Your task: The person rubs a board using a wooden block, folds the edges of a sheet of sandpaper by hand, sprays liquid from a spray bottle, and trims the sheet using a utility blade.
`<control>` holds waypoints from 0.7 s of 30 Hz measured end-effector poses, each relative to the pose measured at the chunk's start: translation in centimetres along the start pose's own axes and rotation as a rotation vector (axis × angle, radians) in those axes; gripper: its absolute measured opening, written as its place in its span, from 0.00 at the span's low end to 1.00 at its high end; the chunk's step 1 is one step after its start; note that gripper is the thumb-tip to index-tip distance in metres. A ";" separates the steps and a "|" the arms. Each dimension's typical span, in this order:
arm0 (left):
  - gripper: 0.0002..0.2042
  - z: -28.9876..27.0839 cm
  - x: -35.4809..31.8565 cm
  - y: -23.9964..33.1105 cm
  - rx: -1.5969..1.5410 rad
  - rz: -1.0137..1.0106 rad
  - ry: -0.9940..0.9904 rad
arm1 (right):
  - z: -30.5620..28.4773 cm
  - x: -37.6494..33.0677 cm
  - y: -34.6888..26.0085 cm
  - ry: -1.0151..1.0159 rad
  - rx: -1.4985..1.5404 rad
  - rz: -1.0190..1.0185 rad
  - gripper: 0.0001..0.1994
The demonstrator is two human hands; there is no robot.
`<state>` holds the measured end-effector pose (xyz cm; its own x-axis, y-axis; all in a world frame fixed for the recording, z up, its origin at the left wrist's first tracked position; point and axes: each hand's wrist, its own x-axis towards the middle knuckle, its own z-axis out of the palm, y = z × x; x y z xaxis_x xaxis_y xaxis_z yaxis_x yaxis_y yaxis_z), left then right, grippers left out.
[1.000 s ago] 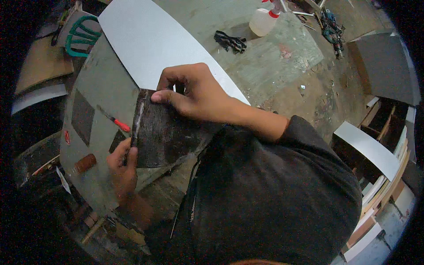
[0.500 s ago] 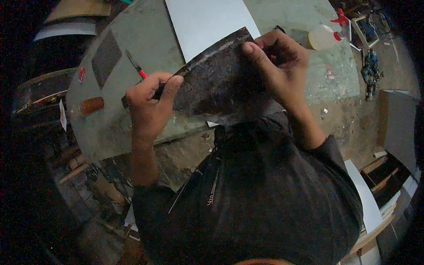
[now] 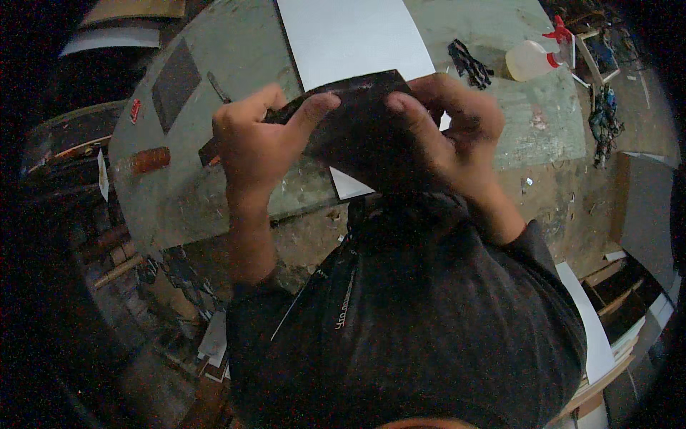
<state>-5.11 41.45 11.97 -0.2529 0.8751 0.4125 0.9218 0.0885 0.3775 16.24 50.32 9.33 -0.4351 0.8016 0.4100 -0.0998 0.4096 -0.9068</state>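
Head view showed both hands raised above the tabletop's near edge, left hand and right hand each with fingers clamped on a dark sheet. A white panel lay behind it; a spray bottle stood toward the far right corner.

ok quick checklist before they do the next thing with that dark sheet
1. Left hand on the dark flexible sheet: ok, fingers over its edge.
2. Right hand gripping the sheet: ok.
3. Sheet lifted off the green worktable: ok.
4. Pale flat panel lying flat on the table behind the sheet: ok.
5. White plastic bottle with red cap away from the hands: ok.
6. Sheet's underside condition: cannot tell.
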 end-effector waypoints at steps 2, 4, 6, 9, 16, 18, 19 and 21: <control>0.34 0.0 0.7 0.7 -0.054 -0.003 -0.008 | 0.0 0.6 -0.1 0.004 -0.007 -0.077 0.06; 0.34 0.4 0.8 1.8 -0.106 -0.007 -0.014 | -0.1 0.7 -0.4 0.006 -0.012 -0.154 0.06; 0.33 1.2 0.8 3.1 -0.168 0.045 0.020 | -0.2 0.5 -0.8 -0.116 -0.005 0.030 0.06; 0.30 1.3 0.4 3.9 -0.153 -0.017 0.029 | -0.1 0.7 0.2 -0.039 0.092 0.001 0.06; 0.11 -0.3 0.2 5.3 -0.372 -0.186 -0.257 | -1.5 1.0 1.1 -0.060 0.099 0.171 0.10; 0.09 -0.9 0.0 4.4 -0.403 -0.163 -0.280 | -1.6 1.2 1.2 -0.074 0.117 0.144 0.10; 0.08 -1.1 -0.2 4.0 -0.440 -0.132 -0.306 | -1.7 1.3 1.3 -0.080 0.129 0.117 0.10; 0.08 -1.7 -0.3 3.5 -0.516 -0.170 -0.348 | -1.6 1.4 1.7 -0.077 0.174 0.136 0.10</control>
<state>-2.27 40.69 14.55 -0.1928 0.9799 0.0514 0.5952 0.0751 0.8001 16.88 52.80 8.51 -0.5217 0.8058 0.2801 -0.1852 0.2135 -0.9592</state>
